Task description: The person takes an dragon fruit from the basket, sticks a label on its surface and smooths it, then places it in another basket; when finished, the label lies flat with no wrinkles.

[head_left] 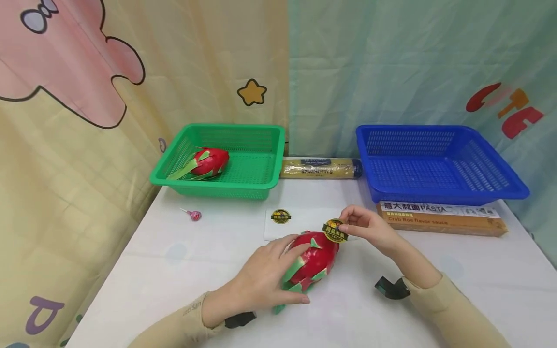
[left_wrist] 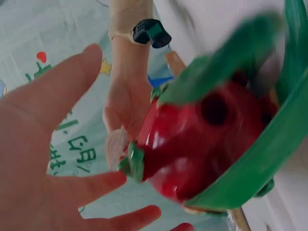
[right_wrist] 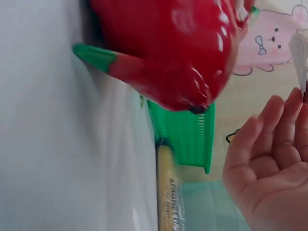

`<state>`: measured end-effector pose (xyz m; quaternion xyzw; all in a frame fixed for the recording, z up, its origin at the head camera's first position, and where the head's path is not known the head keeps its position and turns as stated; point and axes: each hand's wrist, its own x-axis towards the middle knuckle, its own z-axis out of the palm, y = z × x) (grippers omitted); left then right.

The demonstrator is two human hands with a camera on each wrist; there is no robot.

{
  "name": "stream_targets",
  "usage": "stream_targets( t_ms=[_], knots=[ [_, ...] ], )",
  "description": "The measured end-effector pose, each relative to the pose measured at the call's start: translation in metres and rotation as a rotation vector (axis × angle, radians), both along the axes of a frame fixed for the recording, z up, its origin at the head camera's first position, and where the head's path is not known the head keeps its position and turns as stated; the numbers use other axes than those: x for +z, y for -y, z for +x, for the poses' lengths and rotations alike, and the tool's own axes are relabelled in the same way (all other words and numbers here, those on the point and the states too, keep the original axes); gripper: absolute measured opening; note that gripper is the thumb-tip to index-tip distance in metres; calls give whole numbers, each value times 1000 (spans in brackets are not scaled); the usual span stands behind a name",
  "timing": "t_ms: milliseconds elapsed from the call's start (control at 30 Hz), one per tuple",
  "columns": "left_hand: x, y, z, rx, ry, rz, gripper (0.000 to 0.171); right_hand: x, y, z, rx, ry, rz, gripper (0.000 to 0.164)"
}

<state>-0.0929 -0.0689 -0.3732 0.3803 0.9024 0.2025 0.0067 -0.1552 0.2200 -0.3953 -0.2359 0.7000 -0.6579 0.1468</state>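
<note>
A red dragon fruit (head_left: 316, 263) with green scales lies on the white table in front of me. My left hand (head_left: 261, 276) rests against its left side with spread fingers, the thumb held out along the near side. In the left wrist view the fingertips (left_wrist: 113, 180) reach to a scale of the fruit. My right hand (head_left: 372, 229) pinches a black and gold oval sticker (head_left: 331, 234) between thumb and finger, right at the fruit's upper right. Its pale back (right_wrist: 299, 55) shows in the right wrist view. A white sheet (head_left: 300, 217) behind the fruit bears another such sticker (head_left: 280, 216).
At the back left, a green basket (head_left: 263, 181) holds another dragon fruit (head_left: 211, 162). A blue basket (head_left: 435, 195) stands at the back right, with a spaghetti pack (head_left: 319, 169) between them. Before the blue one lies a pasta box (head_left: 439, 220). A lollipop (head_left: 194, 215) is at left.
</note>
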Motion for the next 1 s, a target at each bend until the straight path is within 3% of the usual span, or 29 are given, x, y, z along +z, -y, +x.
stream_targets(
  t_ms=[100, 200, 300, 433, 500, 667, 733, 833, 1000],
  knots=[
    [-6, -1, 2, -15, -8, -18, 85, -5, -1, 3, 78, -9, -3, 10],
    [-10, 1, -2, -26, 28, -1, 75, -12, -2, 5, 158, -40, -13, 10],
    [-10, 5, -7, -77, 76, 12, 69, -16, -2, 5, 233, -79, -14, 11],
    [-9, 9, -15, -128, 147, 36, 66, -18, 0, 9, 275, -119, 25, 13],
    [-10, 10, -17, -125, 125, 39, 65, -18, 2, 12, 271, -124, 48, 14],
    [-17, 4, -11, -76, -71, 15, 63, -17, 10, 18, 227, -166, 71, 15],
    [-21, 0, -9, -56, -117, 20, 66, -17, 12, 19, 194, -196, 79, 16],
    [-26, -4, -7, -28, -128, 53, 69, -16, 15, 22, 135, -204, 88, 16],
    [-30, -10, -9, 30, -107, 142, 65, -14, 20, 25, 44, -141, 107, 16]
  ],
)
